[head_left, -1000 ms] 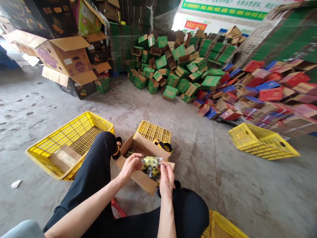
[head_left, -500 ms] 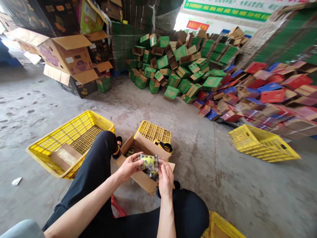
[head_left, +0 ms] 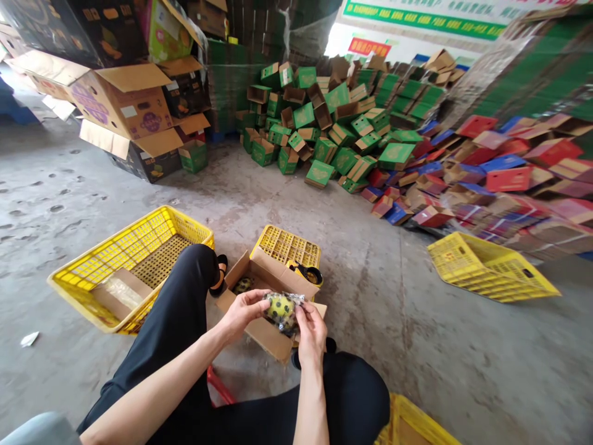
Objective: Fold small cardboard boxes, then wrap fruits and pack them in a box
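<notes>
"What do the hands have?"

"The left hand (head_left: 244,309) pinches one end of a spotted yellow-green item (head_left: 280,305) in clear wrap, and the right hand (head_left: 311,327) pinches the other end. It is held above the open cardboard box (head_left: 269,339)."

"What's around, and what blocks the view?"

"Hands and item cover much of the box's inside. Behind the box, a black-and-yellow tape dispenser (head_left: 312,274) lies by the near edge of an upturned crate (head_left: 288,246). A dark-trousered leg (head_left: 160,334) hides part of the left crate (head_left: 76,301), where a cardboard piece (head_left: 132,281) and clear plastic (head_left: 121,293) lie."

"And the room?"

"Stained grey floor (head_left: 356,346), a white scrap (head_left: 30,339) at far left. Farther back, heaped green cartons (head_left: 345,159) meet red and blue cartons (head_left: 507,179); bigger boxes (head_left: 123,114) stack up at left, and a green-and-white banner (head_left: 417,18) hangs behind."

"Counts?"

"One item held, and one spotted piece (head_left: 242,285) plain inside the box; I can't tell what lies directly beneath the hands. Four yellow crates: left, upturned, the right crate (head_left: 491,281), and a cut-off crate (head_left: 419,413) at the lower edge. One dispenser. The cartons are too jumbled to number."
</notes>
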Demonstrator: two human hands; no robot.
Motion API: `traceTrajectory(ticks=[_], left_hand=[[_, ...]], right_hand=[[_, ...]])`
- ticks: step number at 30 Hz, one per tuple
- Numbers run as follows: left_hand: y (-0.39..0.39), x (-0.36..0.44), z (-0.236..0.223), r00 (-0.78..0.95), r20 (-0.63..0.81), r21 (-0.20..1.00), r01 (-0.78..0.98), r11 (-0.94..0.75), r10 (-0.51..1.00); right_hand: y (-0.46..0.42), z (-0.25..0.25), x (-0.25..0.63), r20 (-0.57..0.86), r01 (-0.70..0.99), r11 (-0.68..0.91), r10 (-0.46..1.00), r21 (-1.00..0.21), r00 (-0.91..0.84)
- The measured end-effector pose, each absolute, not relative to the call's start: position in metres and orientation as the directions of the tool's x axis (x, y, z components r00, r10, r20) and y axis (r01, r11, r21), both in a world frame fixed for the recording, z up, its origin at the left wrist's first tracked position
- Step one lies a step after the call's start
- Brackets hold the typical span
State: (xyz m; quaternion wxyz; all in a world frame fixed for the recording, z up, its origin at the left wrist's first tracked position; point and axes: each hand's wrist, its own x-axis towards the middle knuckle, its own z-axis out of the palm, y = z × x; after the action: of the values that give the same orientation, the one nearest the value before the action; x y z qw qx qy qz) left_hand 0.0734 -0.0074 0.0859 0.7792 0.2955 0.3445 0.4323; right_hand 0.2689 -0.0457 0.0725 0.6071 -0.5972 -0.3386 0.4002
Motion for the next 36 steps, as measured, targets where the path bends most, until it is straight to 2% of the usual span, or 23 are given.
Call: traceTrajectory(ticks=[10,18,21,25,27,31,36], left_hand=[[-0.008,0.076,0.084,0.275,-0.323,0.776,-0.472,0.419,0.906],[-0.008,0.077,0.084,0.286,-0.364,0.736,-0.495,0.462,0.886],[-0.008,0.075,0.084,0.32,-0.452,0.695,-0.46,0.553,0.833],[-0.009,0.073,0.085,0.453,-0.581,0.56,-0.38,0.736,0.676],[-0.008,0.073,0.086,0.5,-0.557,0.55,-0.375,0.746,0.663],[-0.006,0.07,0.087,0.491,-0.461,0.587,-0.456,0.669,0.74],[-0.005,0.068,0.087,0.455,-0.383,0.652,-0.484,0.584,0.804]], right_hand=[[-0.046,0.071,0.269,-0.094,-0.17,-0.014,0.877,-0.985,0.472],[-0.044,0.068,0.269,-0.087,-0.199,0.011,0.877,-0.98,0.473],[-0.044,0.067,0.271,-0.068,-0.188,0.028,0.874,-0.982,0.481],[-0.046,0.067,0.272,-0.04,-0.174,0.046,0.886,-0.984,0.462],[-0.047,0.07,0.271,-0.032,-0.186,0.053,0.904,-0.981,0.426],[-0.048,0.076,0.269,-0.007,-0.215,0.073,0.938,-0.974,0.348],[-0.045,0.076,0.27,0.02,-0.166,0.084,0.935,-0.983,0.353]])
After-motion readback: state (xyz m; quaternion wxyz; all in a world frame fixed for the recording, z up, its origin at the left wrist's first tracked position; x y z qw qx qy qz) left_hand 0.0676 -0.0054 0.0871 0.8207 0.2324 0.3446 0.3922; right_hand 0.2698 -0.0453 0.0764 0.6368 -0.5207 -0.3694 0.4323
